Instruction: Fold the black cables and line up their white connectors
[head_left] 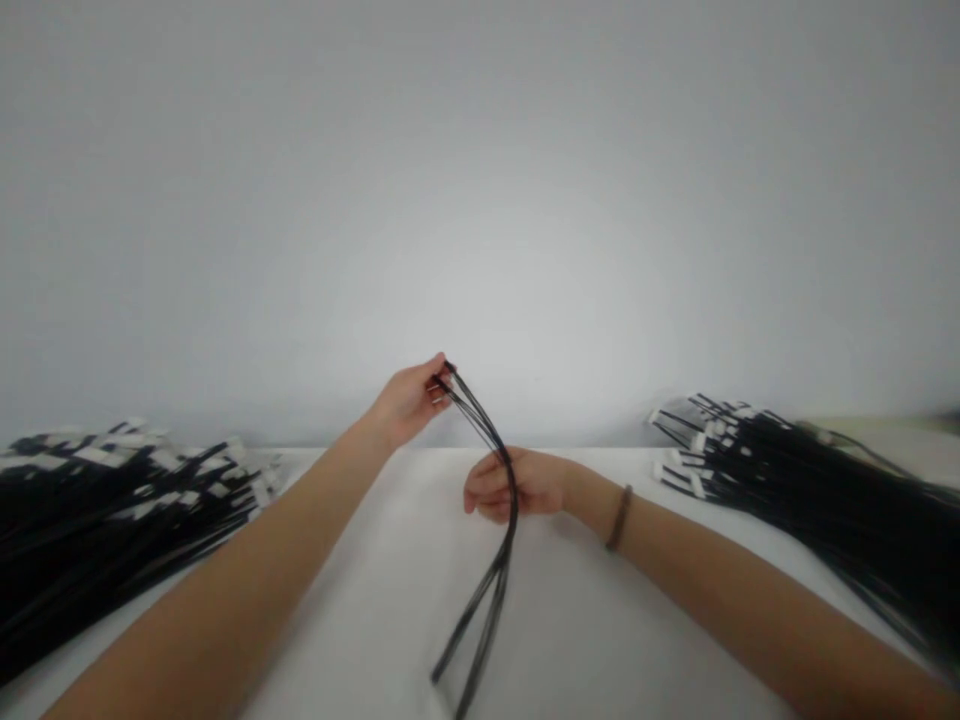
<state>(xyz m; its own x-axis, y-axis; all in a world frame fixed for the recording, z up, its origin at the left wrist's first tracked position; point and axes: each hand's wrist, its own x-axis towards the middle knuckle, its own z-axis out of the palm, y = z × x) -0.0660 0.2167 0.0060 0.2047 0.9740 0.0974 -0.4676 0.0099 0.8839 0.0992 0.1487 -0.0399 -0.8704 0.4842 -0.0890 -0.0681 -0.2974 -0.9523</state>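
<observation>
My left hand (416,398) is raised in front of the pale wall, its fingertips pinching the upper end of several thin black cables (512,530). From there the cables slant down to the right and come together at my right hand (525,483). The fingers of that hand are curled, with the cables crossing their near side. Below it, the strands bend back to the left and split into two hanging tails. The lowest ends are blurred, and one runs out at the bottom of the view.
On the left of the white table (375,600) lies a large heap of black cables with white ends (172,480). Another such pile of cables (810,490) lies on the right, beside my forearm. A plain pale wall (480,200) stands behind the table.
</observation>
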